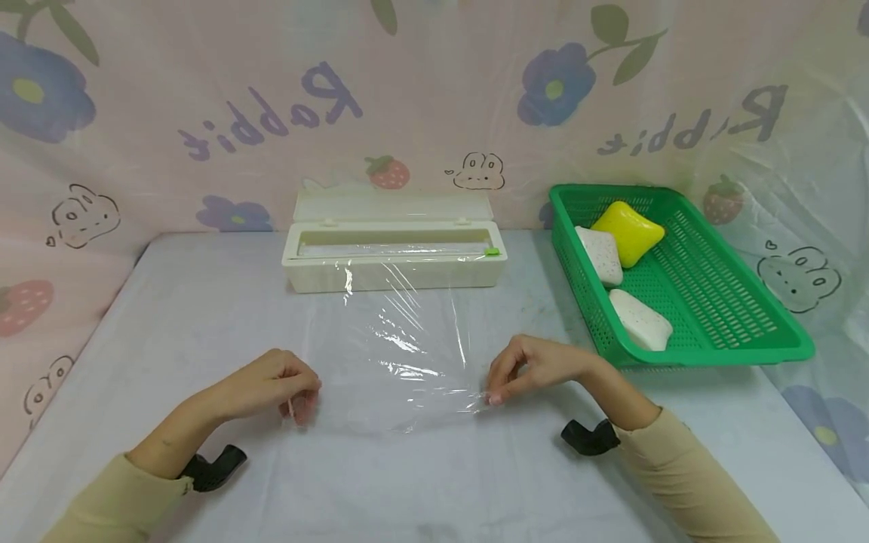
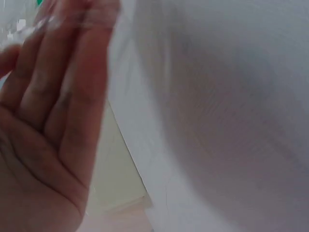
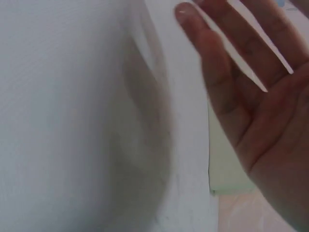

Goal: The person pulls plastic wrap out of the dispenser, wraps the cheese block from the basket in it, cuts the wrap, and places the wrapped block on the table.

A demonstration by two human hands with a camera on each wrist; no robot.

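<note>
A sheet of clear plastic wrap (image 1: 414, 339) stretches toward me from a white wrap dispenser (image 1: 394, 275), its lid (image 1: 394, 207) raised at the back. My left hand (image 1: 278, 385) pinches the near left corner of the wrap. In the left wrist view, shiny film crosses the fingertips of the left hand (image 2: 58, 96). At the near right corner, my right hand (image 1: 536, 366) pinches the wrap between thumb and fingers; the right wrist view shows the palm and fingers of the right hand (image 3: 260, 96). A green cutter slider (image 1: 492, 252) sits at the right end of the dispenser's front edge.
On the right stands a green plastic basket (image 1: 726, 354). Inside it lie a yellow pillow-shaped block (image 1: 627, 232), a white speckled block (image 1: 600, 256) and another white speckled block (image 1: 641, 320). Patterned sheeting (image 1: 434, 90) hangs behind the white-covered table (image 1: 407, 490).
</note>
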